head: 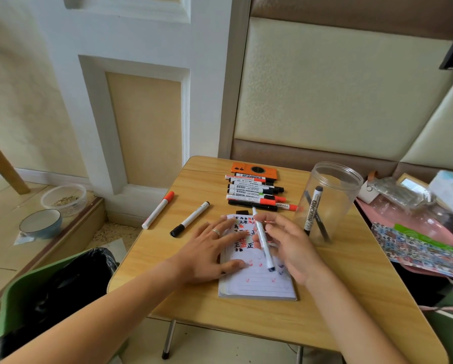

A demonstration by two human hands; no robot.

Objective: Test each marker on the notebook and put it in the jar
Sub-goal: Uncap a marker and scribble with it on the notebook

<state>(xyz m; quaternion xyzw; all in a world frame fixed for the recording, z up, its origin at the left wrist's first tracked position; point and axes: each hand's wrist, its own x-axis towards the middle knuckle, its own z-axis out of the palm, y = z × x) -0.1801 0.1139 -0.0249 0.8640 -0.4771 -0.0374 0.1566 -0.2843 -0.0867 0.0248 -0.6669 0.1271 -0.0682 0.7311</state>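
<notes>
Because the page must stay still, I press my left hand (209, 248) flat, fingers straight, on the notebook (256, 282) at lower centre; my right hand (288, 243) pinches the marker (263, 240) there, jar (330, 200) waiting right on the bench (351, 298).

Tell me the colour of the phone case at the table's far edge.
Orange phone case, with a dark round camera ring; clearest in the head view.

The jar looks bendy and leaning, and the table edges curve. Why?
Head view: the wide-angle lens bends things near the edges, so the clear jar leans and the table rim curves. The right hand and its marker look slightly blurred; daylight is soft, shadows faint.
</notes>
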